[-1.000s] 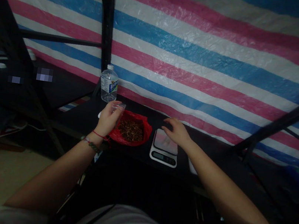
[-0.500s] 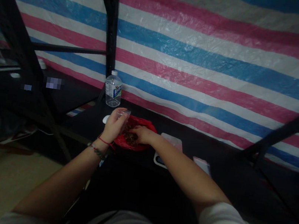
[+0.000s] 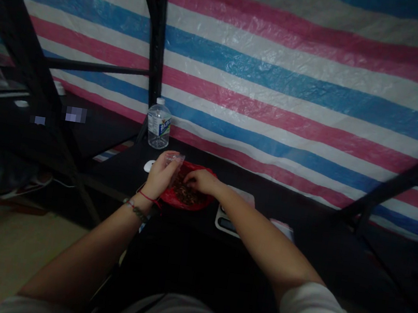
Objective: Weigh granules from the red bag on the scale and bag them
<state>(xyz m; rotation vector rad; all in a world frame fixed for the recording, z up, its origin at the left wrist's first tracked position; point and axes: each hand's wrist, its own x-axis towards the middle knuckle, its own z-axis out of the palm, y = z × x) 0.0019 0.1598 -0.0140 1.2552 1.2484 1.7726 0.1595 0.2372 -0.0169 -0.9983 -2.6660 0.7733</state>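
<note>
Striped sheeting is filling the upper frame as I am watching, mid-frame, the left hand gripping clear plastic at the left edge of the red bag, and the curled right hand, its hold unclear, reaching from the right over brown pieces inside.

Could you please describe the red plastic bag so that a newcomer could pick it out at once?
Before the striped plastic sheet stands a black tabletop. There, left of the white digital scale, lies the open red plastic bag. Unlike the scale, it is red and holds brown bits.
</note>
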